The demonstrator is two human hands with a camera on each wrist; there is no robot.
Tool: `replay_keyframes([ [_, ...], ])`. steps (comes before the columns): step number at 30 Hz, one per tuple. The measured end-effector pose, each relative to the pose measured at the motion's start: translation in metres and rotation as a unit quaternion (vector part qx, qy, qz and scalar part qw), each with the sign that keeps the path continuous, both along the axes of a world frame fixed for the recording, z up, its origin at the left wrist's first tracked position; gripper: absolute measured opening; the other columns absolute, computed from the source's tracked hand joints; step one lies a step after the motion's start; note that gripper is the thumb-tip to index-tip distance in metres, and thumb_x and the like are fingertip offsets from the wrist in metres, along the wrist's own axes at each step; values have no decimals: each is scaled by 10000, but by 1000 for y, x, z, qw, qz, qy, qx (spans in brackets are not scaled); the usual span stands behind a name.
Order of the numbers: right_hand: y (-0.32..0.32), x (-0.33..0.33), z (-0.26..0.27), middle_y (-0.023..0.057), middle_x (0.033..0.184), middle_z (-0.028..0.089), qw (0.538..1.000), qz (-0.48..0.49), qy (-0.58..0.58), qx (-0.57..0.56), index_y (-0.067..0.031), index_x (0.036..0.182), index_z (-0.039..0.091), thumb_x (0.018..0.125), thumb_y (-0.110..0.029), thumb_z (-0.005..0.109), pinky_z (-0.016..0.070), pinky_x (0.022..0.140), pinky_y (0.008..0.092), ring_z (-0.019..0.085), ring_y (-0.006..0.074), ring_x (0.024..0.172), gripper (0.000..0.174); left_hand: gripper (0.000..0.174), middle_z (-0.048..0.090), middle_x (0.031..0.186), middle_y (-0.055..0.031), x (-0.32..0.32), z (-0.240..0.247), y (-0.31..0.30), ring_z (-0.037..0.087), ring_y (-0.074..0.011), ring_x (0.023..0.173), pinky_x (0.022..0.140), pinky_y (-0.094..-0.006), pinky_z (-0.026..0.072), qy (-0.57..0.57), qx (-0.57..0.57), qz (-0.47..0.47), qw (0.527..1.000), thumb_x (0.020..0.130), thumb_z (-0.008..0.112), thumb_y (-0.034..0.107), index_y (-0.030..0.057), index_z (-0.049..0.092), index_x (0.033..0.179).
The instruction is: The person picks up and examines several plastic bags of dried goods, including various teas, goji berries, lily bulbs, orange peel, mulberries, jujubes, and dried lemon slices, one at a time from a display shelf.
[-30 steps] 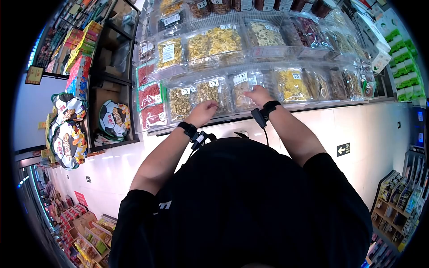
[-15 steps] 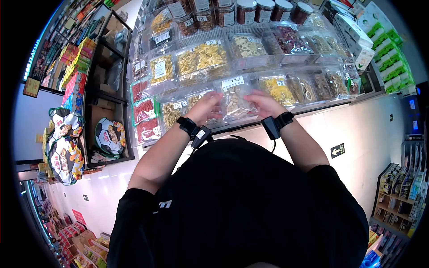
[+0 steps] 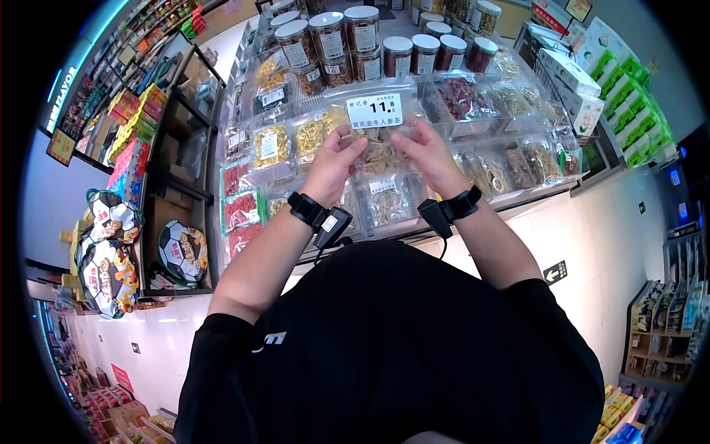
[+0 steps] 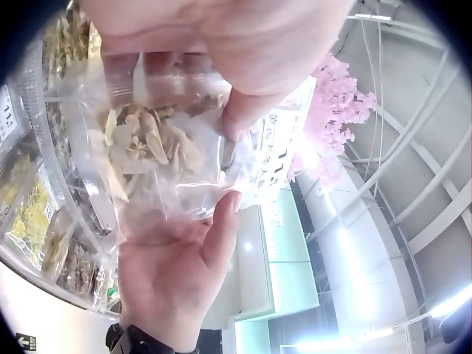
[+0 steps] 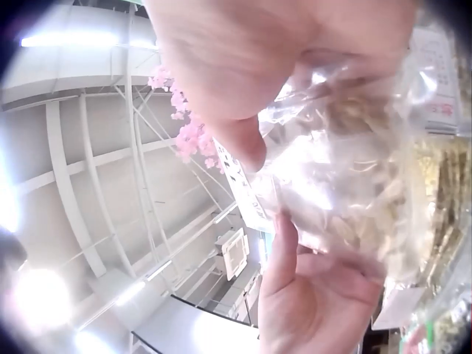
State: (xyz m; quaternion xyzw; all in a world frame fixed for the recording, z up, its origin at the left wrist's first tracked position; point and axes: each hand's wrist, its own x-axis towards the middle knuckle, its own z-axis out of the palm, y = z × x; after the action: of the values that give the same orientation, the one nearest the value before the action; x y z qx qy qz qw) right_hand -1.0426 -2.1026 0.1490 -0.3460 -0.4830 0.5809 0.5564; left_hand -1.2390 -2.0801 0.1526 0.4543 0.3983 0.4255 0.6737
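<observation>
A clear plastic bag of pale dried pieces (image 3: 381,154) is held up above the display with both hands. Across its upper part sits a white price label (image 3: 373,111) reading 11.8. My left hand (image 3: 333,169) grips the bag's left side, thumb on the near face and fingers behind. On the opposite side my right hand (image 3: 436,163) grips it the same way. In the left wrist view, light slices (image 4: 158,140) show through the plastic between both thumbs. Below the raised bag, another clear bag (image 3: 388,203) with a similar label lies in the front row.
Clear bins of dried goods in bags surround the hands, including yellow flowers (image 3: 271,146) and red packs (image 3: 240,209). Lidded jars (image 3: 329,37) stand in rows behind. Left is a black shelf with a football-patterned bag (image 3: 183,251); white boxes (image 3: 569,74) stand right.
The bag has risen from the front bin and tipped its label toward me. My left hand has come over from beside it to grip its left side. The head view has tilted up.
</observation>
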Motion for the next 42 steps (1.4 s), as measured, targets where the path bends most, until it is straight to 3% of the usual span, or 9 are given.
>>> replay_keyframes([
  [12,15,-5,17,65,1053,606,999,0,29,15,-19,1204,495,873,-74,608,446,826,248,564,105,943,354,426,600,988,-8,-4,21,10,540,-82,841,669,-258,410,-34,43,-24,998,875,618,181,85,418,1239],
  [15,18,-6,17,68,1065,597,1000,-16,24,5,-33,1229,466,874,-76,603,435,850,257,558,111,964,382,480,531,1172,-57,2,31,8,532,-139,975,783,-318,439,-33,29,-3,999,938,493,262,107,306,1352],
  [17,20,-7,19,60,1040,599,999,-19,40,-28,-67,1314,394,876,-77,592,428,855,260,556,106,956,481,503,406,1355,-54,6,40,6,424,-204,1213,977,-388,364,-52,16,-12,998,958,350,367,166,222,1401],
  [20,18,-13,23,53,1002,593,1000,-11,16,-13,-110,1394,295,875,-82,589,421,846,256,542,93,933,598,515,374,1392,-70,6,32,18,396,-227,1254,1024,-395,332,-86,27,-31,995,967,300,362,176,170,1429],
  [26,17,-15,19,65,982,568,996,-9,-82,-43,-145,1437,204,865,-88,608,423,821,261,523,108,909,703,535,370,1387,-60,6,37,17,386,-214,1255,1021,-421,344,-95,-6,-47,994,972,351,355,190,142,1436],
  [33,25,-20,2,107,1079,554,1000,-18,4,14,-71,1425,167,847,-135,654,449,777,261,546,129,918,758,692,367,1363,-129,-2,19,13,413,-223,1233,966,-407,420,-80,19,-49,995,935,491,170,139,32,1451],
  [36,31,-17,-11,99,1078,564,999,-14,24,-22,-65,1403,206,847,-120,652,446,800,265,548,134,937,715,676,481,1245,-109,-7,4,14,506,-179,1095,858,-331,458,-19,24,-45,999,915,532,132,88,103,1435],
  [38,33,-16,-16,86,1063,573,1000,-10,-3,-16,-52,1358,292,841,-120,659,451,788,265,548,129,937,638,562,565,1107,-70,-11,-6,13,559,-142,943,775,-268,454,20,36,-43,998,891,574,103,33,287,1369],
  [42,36,-6,-48,79,1050,581,992,-10,-125,-4,-39,1304,370,835,-118,664,456,773,267,546,124,939,559,458,570,1141,-56,-26,-50,21,571,-150,994,856,-279,465,108,40,-25,993,884,571,75,45,389,1304],
])
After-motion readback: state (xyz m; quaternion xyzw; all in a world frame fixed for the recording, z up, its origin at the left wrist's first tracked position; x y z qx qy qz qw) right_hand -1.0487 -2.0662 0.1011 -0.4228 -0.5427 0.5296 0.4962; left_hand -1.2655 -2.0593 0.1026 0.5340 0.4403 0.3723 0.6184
